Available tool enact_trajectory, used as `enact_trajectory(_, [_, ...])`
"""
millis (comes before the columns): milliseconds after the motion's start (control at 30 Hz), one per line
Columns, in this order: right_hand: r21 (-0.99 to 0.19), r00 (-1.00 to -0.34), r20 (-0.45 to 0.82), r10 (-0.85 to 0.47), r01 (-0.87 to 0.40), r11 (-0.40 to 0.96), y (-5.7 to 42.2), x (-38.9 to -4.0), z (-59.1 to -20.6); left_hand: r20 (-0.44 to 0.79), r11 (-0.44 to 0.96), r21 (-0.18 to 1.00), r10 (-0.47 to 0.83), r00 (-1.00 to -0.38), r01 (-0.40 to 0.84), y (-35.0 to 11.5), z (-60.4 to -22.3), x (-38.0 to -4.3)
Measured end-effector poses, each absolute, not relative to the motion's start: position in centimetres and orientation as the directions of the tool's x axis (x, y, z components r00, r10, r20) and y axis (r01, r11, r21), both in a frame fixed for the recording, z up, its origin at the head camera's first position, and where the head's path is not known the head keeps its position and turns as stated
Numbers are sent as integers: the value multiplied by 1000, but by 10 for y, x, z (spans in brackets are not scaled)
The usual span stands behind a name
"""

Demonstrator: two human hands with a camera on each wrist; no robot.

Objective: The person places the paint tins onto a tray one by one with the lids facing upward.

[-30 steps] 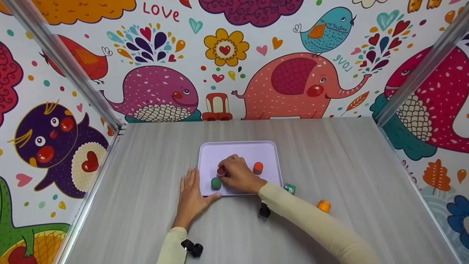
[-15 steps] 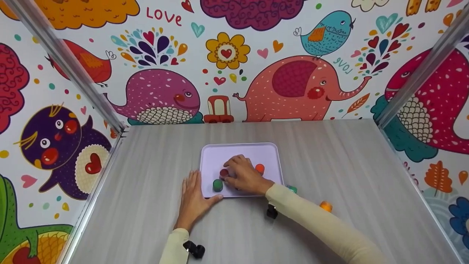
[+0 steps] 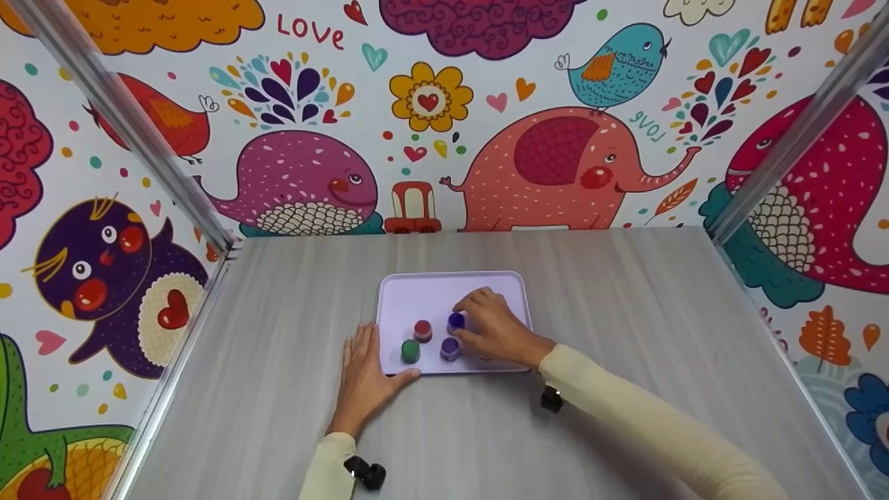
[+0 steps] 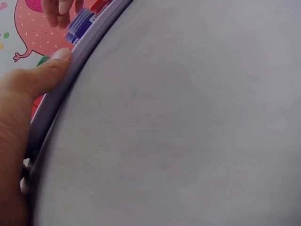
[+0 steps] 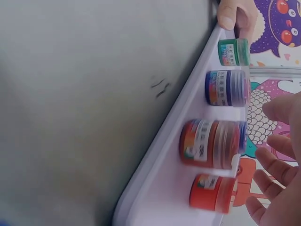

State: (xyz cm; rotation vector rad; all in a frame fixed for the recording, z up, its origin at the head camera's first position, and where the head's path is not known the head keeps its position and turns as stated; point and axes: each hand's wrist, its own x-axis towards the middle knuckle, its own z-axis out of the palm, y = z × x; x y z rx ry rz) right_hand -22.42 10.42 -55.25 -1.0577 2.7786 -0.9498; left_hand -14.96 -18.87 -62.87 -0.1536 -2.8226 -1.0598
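Note:
Small paint jars stand on a pale lilac tray (image 3: 410, 288). My left hand (image 3: 364, 378) lies along the tray's left side with straight fingers, its thumb touching the front rim. On the left of the tray are a green jar (image 3: 410, 351) and a dark red jar (image 3: 422, 330). A purple jar (image 3: 450, 348) is near the front, with a blue jar (image 3: 456, 322) behind it. My right hand (image 3: 496, 326) hovers beside the blue jar; in the right wrist view its fingers are spread, apart from the jars. That view also shows a brownish-orange jar (image 5: 207, 143) and a red-orange jar (image 5: 211, 193).
The tray rests on a grey wood-grain table (image 3: 292, 292). Printed cartoon walls (image 3: 417, 173) stand behind it and at both sides, with metal posts (image 3: 139, 132) at the corners. My right sleeve (image 3: 646, 410) crosses the table's right part.
My right hand has moved right, away from the dark red jar to the blue one, uncovering the purple jar. The left hand stays in place. Jars right of the tray are now hidden.

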Motion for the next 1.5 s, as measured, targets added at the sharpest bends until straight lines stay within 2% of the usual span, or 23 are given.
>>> enact_trajectory(233, [-536,-756,233,-612,-625,568,131,-215,-550,145,746,653,52,-988,134,-189,-629,-149])
enact_trajectory(700, [-522,-768,223,-600,-614,591,173,-181,-562,153,747,652,43,-987,133,-189,-630,-149])
enact_trajectory(1133, [-545,-824,217,-523,-547,635,210,-154,-569,136,757,644,35,-990,115,-189,-627,-149])
enact_trajectory(1500, [-563,-867,130,-481,-464,684,231,-153,-572,124,763,637,35,-992,106,-187,-628,-148])
